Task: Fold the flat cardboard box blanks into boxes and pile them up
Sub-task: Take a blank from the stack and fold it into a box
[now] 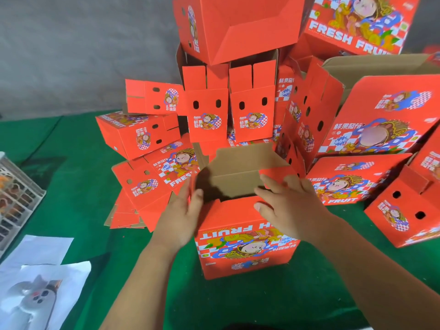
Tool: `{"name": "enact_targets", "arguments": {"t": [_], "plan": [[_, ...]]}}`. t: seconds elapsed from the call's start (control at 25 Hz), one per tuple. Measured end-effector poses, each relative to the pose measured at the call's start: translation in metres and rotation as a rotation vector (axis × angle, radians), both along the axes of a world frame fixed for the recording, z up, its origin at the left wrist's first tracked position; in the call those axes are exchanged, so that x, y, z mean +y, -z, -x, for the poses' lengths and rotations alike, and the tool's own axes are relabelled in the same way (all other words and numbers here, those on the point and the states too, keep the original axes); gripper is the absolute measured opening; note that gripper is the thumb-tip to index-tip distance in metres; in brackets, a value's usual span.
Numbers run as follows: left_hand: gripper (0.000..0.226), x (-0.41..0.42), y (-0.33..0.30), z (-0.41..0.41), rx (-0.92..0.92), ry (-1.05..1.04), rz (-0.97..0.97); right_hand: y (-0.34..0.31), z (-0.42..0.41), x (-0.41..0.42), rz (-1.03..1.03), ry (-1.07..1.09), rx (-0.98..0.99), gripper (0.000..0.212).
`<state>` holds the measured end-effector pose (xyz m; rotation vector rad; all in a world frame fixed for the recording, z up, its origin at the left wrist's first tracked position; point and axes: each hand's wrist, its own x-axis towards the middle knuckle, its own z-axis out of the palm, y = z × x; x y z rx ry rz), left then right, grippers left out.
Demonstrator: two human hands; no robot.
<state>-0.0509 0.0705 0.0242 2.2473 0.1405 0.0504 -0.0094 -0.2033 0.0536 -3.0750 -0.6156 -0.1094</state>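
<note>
A red "FRESH FRUIT" cardboard box (245, 246) stands upright on the green table in front of me, its top open and its brown inside showing. My left hand (183, 215) grips the box's left top edge, thumb over the rim. My right hand (285, 206) lies on the right top flap with straight fingers pressing it inward. Behind the box rises a pile of folded red boxes (207, 115), some upright, some tipped. Flat red box blanks (126, 215) lie at the left of the pile.
More folded red boxes (381, 120) crowd the right side and the top of the pile. A grey plastic crate (14, 198) stands at the left edge. White printed sheets (40, 287) lie at the front left on the green table cloth (71, 163).
</note>
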Motion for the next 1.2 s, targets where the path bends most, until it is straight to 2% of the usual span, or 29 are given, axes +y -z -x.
{"name": "enact_targets", "arguments": {"t": [0.04, 0.12, 0.2, 0.24, 0.32, 0.36, 0.44, 0.52, 0.6, 0.68, 0.76, 0.88, 0.96, 1.08, 1.2], "plan": [[0.05, 0.003, 0.001, -0.001, -0.017, -0.05, 0.02, -0.001, -0.004, -0.001, 0.013, 0.037, 0.013, 0.062], [0.02, 0.008, 0.005, -0.001, 0.012, -0.114, 0.042, -0.001, -0.015, -0.008, -0.101, 0.109, 0.123, 0.066], [0.01, 0.006, 0.008, -0.002, -0.016, -0.118, 0.08, 0.0, -0.018, -0.008, -0.126, 0.16, 0.204, 0.071], [0.011, 0.005, 0.009, -0.001, -0.051, -0.081, 0.115, 0.002, -0.018, -0.007, -0.117, 0.178, 0.185, 0.075], [0.053, 0.0, 0.009, 0.001, -0.103, 0.035, 0.124, -0.002, -0.024, -0.007, -0.1, 0.228, 0.124, 0.082], [0.074, -0.002, 0.009, 0.002, -0.101, 0.071, 0.105, -0.005, -0.03, -0.009, -0.105, 0.247, 0.101, 0.078], [0.095, -0.004, 0.007, 0.002, -0.113, 0.113, 0.054, -0.01, -0.044, -0.018, -0.221, 0.28, 0.024, 0.056], [0.087, -0.005, 0.007, 0.002, -0.191, 0.135, 0.011, -0.006, -0.049, -0.031, -0.483, 0.324, -0.057, 0.04], [0.069, -0.008, 0.007, 0.003, -0.287, 0.145, -0.097, 0.001, -0.044, -0.035, -0.704, 0.35, -0.053, 0.039], [0.065, -0.008, 0.006, 0.002, -0.269, 0.169, -0.16, 0.012, -0.04, -0.032, -0.655, 0.262, -0.059, 0.046], [0.06, -0.008, 0.002, -0.001, -0.2, 0.132, -0.125, 0.02, -0.041, -0.031, -0.596, 0.181, -0.093, 0.046], [0.039, -0.012, -0.004, -0.014, -0.237, 0.061, -0.113, 0.024, -0.046, -0.033, -0.634, 0.207, -0.101, 0.042], [0.031, -0.018, -0.007, -0.021, -0.223, 0.109, -0.019, 0.025, -0.045, -0.035, -0.677, 0.236, -0.15, 0.04], [0.04, -0.022, -0.003, -0.024, -0.204, 0.178, 0.087, 0.026, -0.037, -0.03, -0.586, 0.084, -0.46, 0.022], [0.05, -0.022, 0.002, -0.023, -0.199, 0.141, 0.091, 0.031, -0.033, -0.026, -0.41, -0.153, -0.532, 0.023]]}}
